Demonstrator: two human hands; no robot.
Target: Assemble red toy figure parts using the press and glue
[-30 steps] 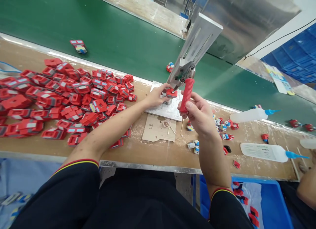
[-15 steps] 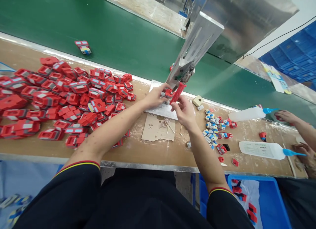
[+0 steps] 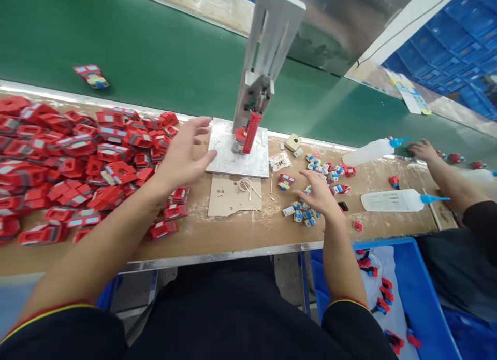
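Observation:
My left hand (image 3: 189,152) hovers with fingers apart between the heap of red plastic toy parts (image 3: 112,150) and the metal base plate (image 3: 221,160); nothing is in it. On that plate stands a toggle clamp with a red handle (image 3: 252,133), and a small red piece (image 3: 240,137) sits beside the handle. To the right, my right hand (image 3: 317,191) is spread over a cluster of small white, blue and red toy parts (image 3: 306,215), holding nothing that I can see. A red toy part with stickers (image 3: 286,181) lies just left of it.
Two white squeeze bottles (image 3: 392,200) lie at the right, near a co-worker's hand (image 3: 423,150). A cardboard scrap (image 3: 217,197) with swabs is in front of the plate. A green conveyor belt (image 3: 155,59) runs behind; a blue bin (image 3: 419,277) stands below right.
Both hands have left the clamp: the left moved away to the left, the right let go of the red handle and went right, over the small parts. The view has shifted.

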